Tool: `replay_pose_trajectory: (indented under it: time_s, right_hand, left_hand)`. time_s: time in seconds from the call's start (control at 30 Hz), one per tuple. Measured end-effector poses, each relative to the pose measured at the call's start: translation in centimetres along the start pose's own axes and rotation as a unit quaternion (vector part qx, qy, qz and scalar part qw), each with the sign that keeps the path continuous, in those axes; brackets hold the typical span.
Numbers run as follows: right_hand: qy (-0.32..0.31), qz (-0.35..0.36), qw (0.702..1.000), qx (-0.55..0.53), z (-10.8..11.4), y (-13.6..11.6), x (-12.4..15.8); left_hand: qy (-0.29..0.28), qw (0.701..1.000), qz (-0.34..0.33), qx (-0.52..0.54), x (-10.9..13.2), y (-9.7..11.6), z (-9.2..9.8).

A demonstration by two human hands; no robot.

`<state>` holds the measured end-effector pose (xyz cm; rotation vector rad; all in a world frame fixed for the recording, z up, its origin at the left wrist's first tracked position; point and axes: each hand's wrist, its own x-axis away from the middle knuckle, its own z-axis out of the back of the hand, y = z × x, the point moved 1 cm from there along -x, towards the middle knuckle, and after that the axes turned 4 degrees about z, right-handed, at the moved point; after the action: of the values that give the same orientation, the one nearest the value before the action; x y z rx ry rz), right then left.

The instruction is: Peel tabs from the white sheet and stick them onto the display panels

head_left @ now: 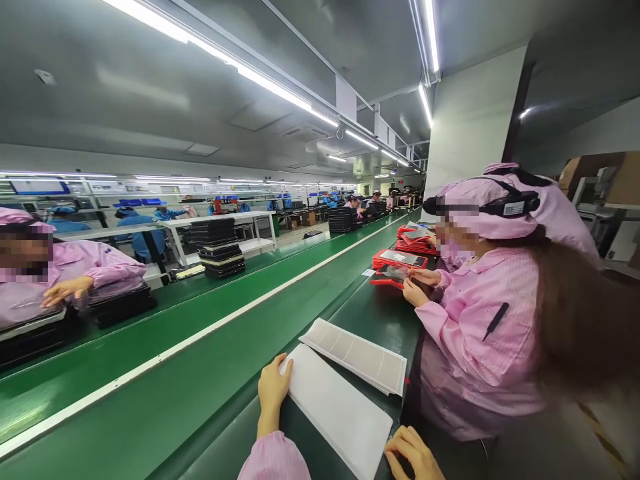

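A stack of white sheets (340, 407) lies at a slant on the dark green worktop in front of me. My left hand (273, 387) grips its far left edge, the thumb at the rim and the fingers curled round the side. Close to the stack's near right corner is my right hand (413, 455), its fingers loosely bent and apart, with nothing visible in them. Just beyond the white stack, and partly under its edge, lies a second stack of greyish sheets (357, 353) marked with thin cross lines.
On the right a co-worker in pink (480, 320) handles a dark flat piece beside red trays (400, 259). A green conveyor belt (210, 360) with a white strip runs along my left. Across it are another co-worker (90, 267) and black tray stacks (217, 247).
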<state>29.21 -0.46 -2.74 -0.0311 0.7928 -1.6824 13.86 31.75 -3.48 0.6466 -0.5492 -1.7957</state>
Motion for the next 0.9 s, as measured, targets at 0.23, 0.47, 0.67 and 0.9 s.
replay_pose_trajectory:
  time_s: [0.23, 0.47, 0.67, 0.9]
  right_hand:
    - [0.010, -0.009, 1.000, 0.008, -0.3, -0.7, -1.2]
    - [0.029, 0.011, 0.999, -0.042, -1.5, 0.3, -0.8]
    - [0.014, 0.005, 1.000, -0.017, -0.8, -0.4, -0.7]
    - [-0.018, 0.014, 0.999, 0.025, -1.4, -3.8, -3.8]
  left_hand:
    - [0.011, 1.000, 0.002, 0.023, 0.3, 0.2, 0.3]
    - [0.015, 0.999, 0.000, 0.051, 0.6, 0.1, 0.5]
    - [0.023, 0.995, 0.017, 0.095, 0.8, 0.1, 0.6]
    - [0.097, 0.977, 0.085, 0.168, 1.2, -1.1, 1.8]
